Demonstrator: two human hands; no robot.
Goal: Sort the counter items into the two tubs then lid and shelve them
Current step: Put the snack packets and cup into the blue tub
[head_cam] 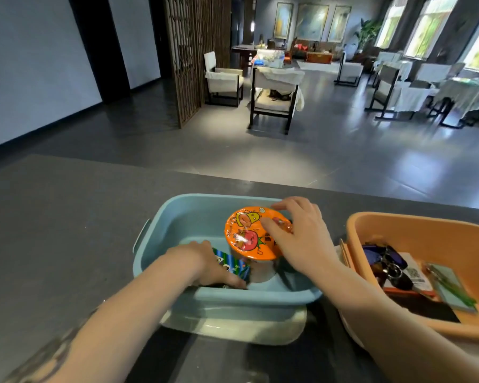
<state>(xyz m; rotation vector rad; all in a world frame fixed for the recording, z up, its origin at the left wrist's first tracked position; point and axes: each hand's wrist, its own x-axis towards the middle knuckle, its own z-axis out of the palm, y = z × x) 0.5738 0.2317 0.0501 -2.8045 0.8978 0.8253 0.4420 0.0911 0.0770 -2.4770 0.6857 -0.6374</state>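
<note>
Right now both hands are down in the blue tub (161, 230), which serves as the landmark. The right hand (296, 239) lies over the far-right part of the tub with its fingers curled onto the orange lid of a noodle cup (249, 233) — thumb on the top film, fingertips at the far rim — so it grips the cup, which stands upright inside the tub. The left hand (205, 265) reaches into the tub's near-left corner, fingers bent down onto a blue-green striped packet (233, 265) that lies just beside the cup; whether it pinches the packet or only presses it I cannot tell.

Under the blue tub's near edge lies a pale translucent lid (246, 331), flat on the dark grey tabletop (53, 217). Just right of the blue tub stands an orange tub (415, 225) — inside it a bunch of keys (390, 266), a card with a printed code (418, 275) and a green flat packet (451, 288).
</note>
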